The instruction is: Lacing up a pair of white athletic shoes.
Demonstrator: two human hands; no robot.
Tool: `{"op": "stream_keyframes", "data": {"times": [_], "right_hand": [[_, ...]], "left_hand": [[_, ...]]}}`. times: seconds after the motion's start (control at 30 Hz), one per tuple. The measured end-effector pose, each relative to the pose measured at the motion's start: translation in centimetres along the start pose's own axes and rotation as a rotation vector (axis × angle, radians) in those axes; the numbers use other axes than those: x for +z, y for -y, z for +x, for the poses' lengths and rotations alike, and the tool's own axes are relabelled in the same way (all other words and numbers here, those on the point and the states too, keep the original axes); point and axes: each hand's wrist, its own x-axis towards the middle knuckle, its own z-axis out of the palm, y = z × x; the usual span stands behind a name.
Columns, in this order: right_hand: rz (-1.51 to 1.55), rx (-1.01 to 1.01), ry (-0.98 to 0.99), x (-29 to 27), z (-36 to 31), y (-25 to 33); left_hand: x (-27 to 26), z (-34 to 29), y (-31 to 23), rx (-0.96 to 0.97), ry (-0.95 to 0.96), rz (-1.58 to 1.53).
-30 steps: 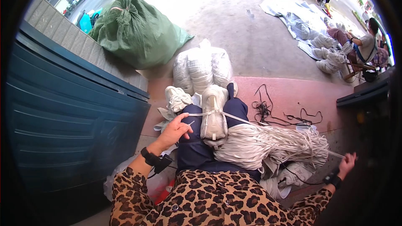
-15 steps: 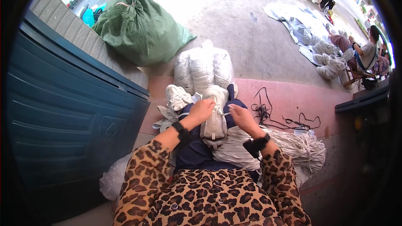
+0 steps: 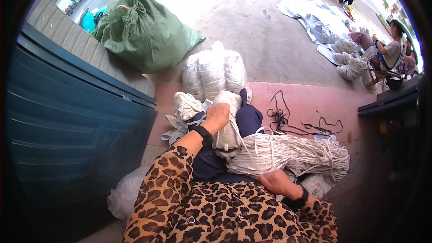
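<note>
Closest in, the right hand point(image 3: 276, 182) lies low beside the person's lap, fingers loosely curled into the near edge of a thick hank of white cords point(image 3: 292, 155); whether it truly grips any strands I cannot tell. That hank stretches with its long axis running left to right, from the lap out toward the person's right, so it lies just ahead of and beside this hand.

Further up the lap, the left hand point(image 3: 219, 116) rests palm down, fingers closed over the top of a white wrapped bundle point(image 3: 228, 128) that stands on the dark blue trousers point(image 3: 249, 119). The bundle's long axis points away from the body, and a few cords run from its base into the hank, so the left hand is the nearer one to it.

Beyond the knees sit a white shoe point(image 3: 186, 105), a cluster of white sacks point(image 3: 213, 72), loose black cord point(image 3: 292, 121) on the pink paving, and farther off a big green sack point(image 3: 144, 33).
</note>
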Motion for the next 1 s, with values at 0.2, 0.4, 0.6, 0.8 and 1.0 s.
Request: {"op": "stream_keyframes", "data": {"times": [0.2, 0.4, 0.6, 0.8, 1.0], "right_hand": [[0.190, 0.391, -0.633, -4.5, 1.4, -4.1], [0.367, 0.061, -0.582, -3.5, 12.5, -0.9], [-0.203, -0.119, -0.177, 0.1, 21.5, 1.4], [-0.200, -0.047, -0.214, 0.8, 22.9, 0.3], [-0.129, -0.024, -0.322, 1.8, 23.2, -0.8]], "left_hand": [[-0.6, -3.0, 1.3, -0.102, -0.100, -0.688], [-0.1, -8.9, 3.6, -0.340, -0.026, -0.933], [0.6, -8.2, 3.0, -0.184, -0.280, -0.412], [1.2, -6.4, 3.4, 0.033, -0.581, -0.254], [1.7, -5.5, 3.7, 0.039, -0.515, -0.158]]}}
